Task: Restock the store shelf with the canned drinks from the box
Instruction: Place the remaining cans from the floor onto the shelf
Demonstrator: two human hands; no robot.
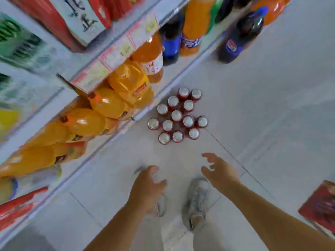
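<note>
Pale tiled floor (262, 98) beside the shelf (116, 51), where red cans (176, 115) stand clustered. My left hand (147, 185) and right hand (219, 173) hover short of them, fingers spread, empty. Likely full: weighty, rigid, slick-walled, best gripped round the sides. Silver tops face up, long axes vertical.

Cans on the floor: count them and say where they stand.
13 cans, all upright in one loose cluster on the floor beside the shelf base. None seems hidden.

A pale tiled floor (272, 91) with thin dark joints runs beside a white store shelf (112, 136), brightly lit.
</note>
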